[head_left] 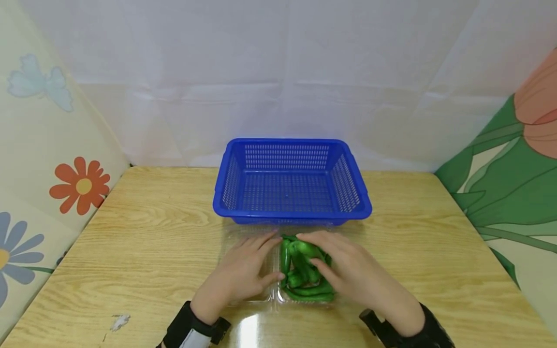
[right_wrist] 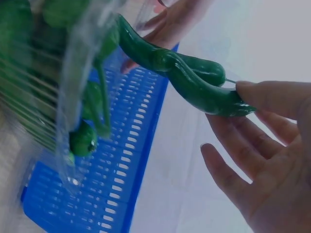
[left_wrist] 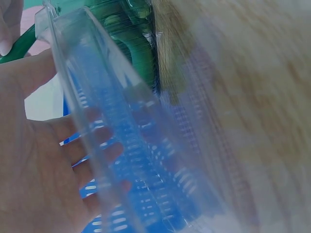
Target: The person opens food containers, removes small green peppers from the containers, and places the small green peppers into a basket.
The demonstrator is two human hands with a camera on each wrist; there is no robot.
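A clear plastic clamshell box lies opened flat on the table, its lid (head_left: 254, 295) on the left. Glossy green peppers (head_left: 304, 268) fill the right half. In the right wrist view, my right hand (right_wrist: 272, 150) pinches one end of a long, curved green pepper (right_wrist: 194, 92) between thumb and fingers, above the box rim. Beside the peppers, over the lid, is my left hand (head_left: 245, 270), fingers extended. Through the clear wall (left_wrist: 92, 97) in the left wrist view, the left fingertips show; whether they press it I cannot tell.
Behind the box stands a blue plastic basket (head_left: 285, 193) with slotted walls and nothing inside. The wooden table (head_left: 161, 232) meets a white sheet at the back. Panels printed with flowers flank both sides. A small pale patch (head_left: 120, 321) marks the front left.
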